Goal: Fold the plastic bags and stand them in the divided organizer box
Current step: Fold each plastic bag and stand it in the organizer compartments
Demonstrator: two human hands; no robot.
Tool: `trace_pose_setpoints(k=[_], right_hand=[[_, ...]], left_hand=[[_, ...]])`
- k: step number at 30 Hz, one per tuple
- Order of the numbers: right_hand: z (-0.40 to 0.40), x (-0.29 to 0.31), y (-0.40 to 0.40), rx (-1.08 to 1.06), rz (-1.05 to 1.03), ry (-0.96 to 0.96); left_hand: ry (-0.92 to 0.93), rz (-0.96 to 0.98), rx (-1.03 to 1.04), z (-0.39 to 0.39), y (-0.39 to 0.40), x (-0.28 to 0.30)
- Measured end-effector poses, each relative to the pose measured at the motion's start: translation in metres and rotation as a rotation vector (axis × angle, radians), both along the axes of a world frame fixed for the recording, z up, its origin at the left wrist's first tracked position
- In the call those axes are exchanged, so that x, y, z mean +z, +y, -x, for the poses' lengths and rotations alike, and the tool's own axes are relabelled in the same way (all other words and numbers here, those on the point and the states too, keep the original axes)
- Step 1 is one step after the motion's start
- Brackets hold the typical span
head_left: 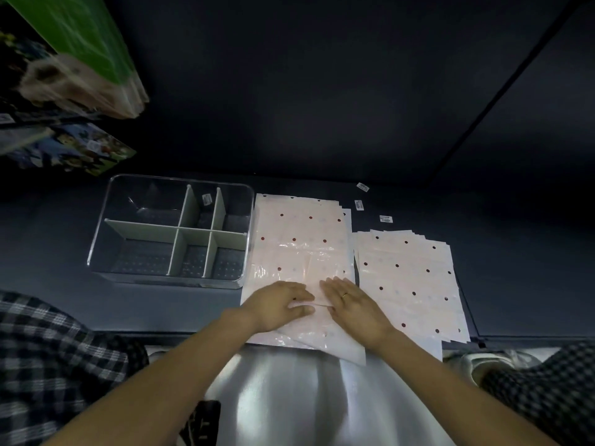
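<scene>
Left hand (279, 304) and right hand (351, 303): grip flat, fingers straight, pressing the bag (299, 252) on the desk (64, 252); second stack (410, 278) just right. Organizer (170, 230): left of bag, compartments bare.

A dark table (58, 252) carries everything. At about nine o'clock from the middle stands a clear organizer box (170, 230) with pale dividers. Just beside it, at centre, lies a stack of pink dotted plastic bags (299, 239); a second stack (412, 278) lies at three o'clock. Three small white labels (359, 205) lie scattered toward one o'clock.
</scene>
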State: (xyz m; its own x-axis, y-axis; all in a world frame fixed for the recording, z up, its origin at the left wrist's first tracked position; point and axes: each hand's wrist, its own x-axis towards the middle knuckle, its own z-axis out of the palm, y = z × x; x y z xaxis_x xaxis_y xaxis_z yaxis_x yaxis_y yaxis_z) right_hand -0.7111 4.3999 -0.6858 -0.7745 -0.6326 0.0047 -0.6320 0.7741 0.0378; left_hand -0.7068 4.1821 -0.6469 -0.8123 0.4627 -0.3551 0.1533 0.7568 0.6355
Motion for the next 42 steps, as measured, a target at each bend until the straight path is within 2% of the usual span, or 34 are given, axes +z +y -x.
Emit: trace_pose_setpoints(k=[3,5,6,7,9,11,13,17,19,21,24,28,31,38,42], right_hand=[[0.003,0.005,-0.004,0.017,-0.045,0.084],[0.005,0.013,-0.008,-0.043,-0.073,0.049],[0.006,0.019,-0.011,-0.074,-0.053,-0.003],[0.006,0.024,-0.014,-0.113,-0.016,-0.064],[0.007,0.036,-0.019,-0.193,0.089,-0.071],[0.012,0.057,-0.035,-0.287,0.196,-0.054],[0.021,0.082,-0.060,-0.322,0.367,-0.131],[0.044,0.131,-0.137,-0.334,0.854,-0.433],[0.057,0.143,-0.183,-0.355,1.001,-0.613],[0.071,0.148,-0.228,-0.375,1.060,-0.730],[0.088,0.144,-0.281,-0.335,0.943,-0.683],[0.098,0.123,-0.325,-0.089,0.405,-0.194],[0.095,0.103,-0.352,-0.024,0.164,0.000],[0.093,0.085,-0.398,-0.224,0.248,-0.153],[0.086,0.081,-0.406,-0.236,0.363,-0.379]], left_hand=[[0.378,0.043,0.061,0.004,-0.036,0.028],[0.601,0.064,0.292,0.003,-0.066,0.038],[0.651,0.097,0.426,0.001,-0.081,0.038],[0.650,0.144,0.539,-0.003,-0.096,0.037],[0.536,0.233,0.672,-0.012,-0.120,0.027],[0.375,0.289,0.721,-0.021,-0.134,0.016],[0.305,0.320,0.698,-0.026,-0.140,0.007],[0.356,0.285,0.697,-0.032,-0.141,0.001],[0.382,0.285,0.703,-0.035,-0.142,0.002],[0.397,0.253,0.725,-0.038,-0.144,0.003],[0.409,0.238,0.741,-0.040,-0.146,-0.001],[0.474,0.174,0.755,-0.042,-0.147,-0.009],[0.544,0.129,0.772,-0.043,-0.146,-0.011],[0.619,0.113,0.804,-0.044,-0.146,-0.006],[0.646,0.148,0.833,-0.044,-0.145,-0.007]])
